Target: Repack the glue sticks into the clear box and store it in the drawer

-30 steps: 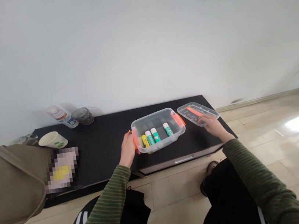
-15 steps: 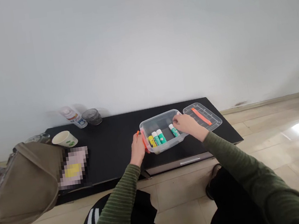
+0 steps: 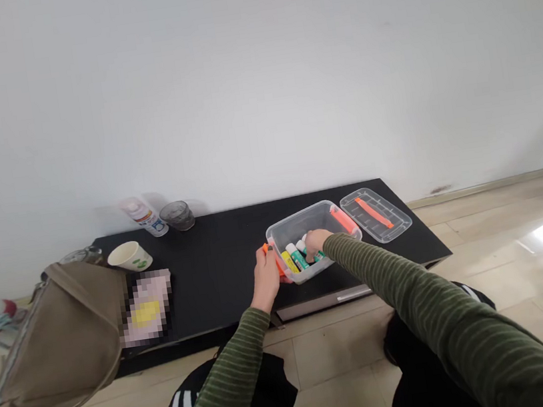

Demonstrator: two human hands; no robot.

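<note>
A clear plastic box (image 3: 298, 216) with orange side latches stands on the black low cabinet. My left hand (image 3: 265, 280) grips its left side at the orange latch (image 3: 280, 268). Inside lie a yellow tube (image 3: 290, 262) and a green-and-white glue stick (image 3: 297, 258), side by side along the left. My right hand (image 3: 316, 242) reaches into the box with its fingers closed on another green-and-white glue stick (image 3: 319, 257), partly hidden beneath the hand. One more white cap (image 3: 301, 246) shows just left of the fingers.
The box's clear lid (image 3: 387, 231) with an orange handle lies right of the box. On the left of the cabinet (image 3: 222, 251) are a paper cup (image 3: 129, 257), a spray can (image 3: 147, 217), a dark glass (image 3: 177, 215), a blurred pink packet (image 3: 149, 305) and a brown bag (image 3: 66, 326).
My right hand has moved from the box's right side toward the glue sticks on the left, bringing the separate stick closer to them. My left hand keeps its hold; the view has shifted slightly.
</note>
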